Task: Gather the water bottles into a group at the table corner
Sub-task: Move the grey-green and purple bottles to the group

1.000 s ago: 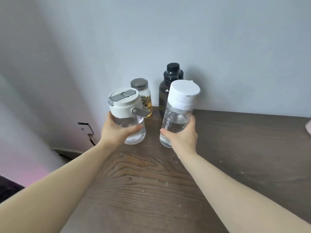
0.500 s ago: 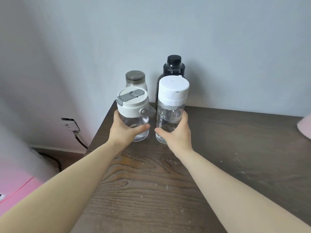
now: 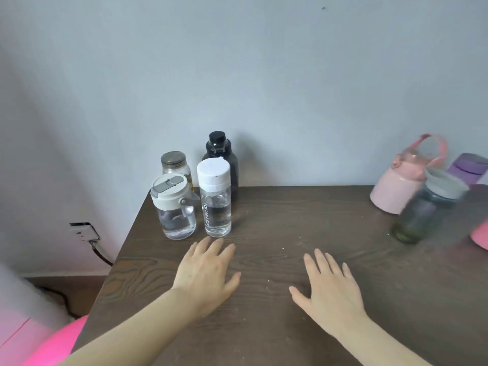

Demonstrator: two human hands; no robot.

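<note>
Several bottles stand grouped at the far left corner of the dark wooden table (image 3: 277, 299): a clear squat bottle with a grey flip lid (image 3: 174, 207), a clear tall bottle with a white cap (image 3: 215, 200), a small jar with a metal lid (image 3: 174, 163) and a black bottle (image 3: 221, 157) behind them. My left hand (image 3: 206, 273) is open, palm down, just in front of the white-capped bottle and apart from it. My right hand (image 3: 324, 289) is open, palm down, over the table's middle. At the right stand a pink bottle with a loop handle (image 3: 401, 186), a dark clear bottle with a grey lid (image 3: 427, 210) and a purple one (image 3: 468, 166).
A grey wall runs behind the table. A wall socket with a cable (image 3: 84, 232) is left of the table, below its edge. A pink object (image 3: 479, 233) is cut off at the right edge. Small crumbs dot the tabletop.
Both hands have set their clear bottles down at the corner, let go and pulled back toward me, now open. The view has swung right, showing more bottles at the right.
</note>
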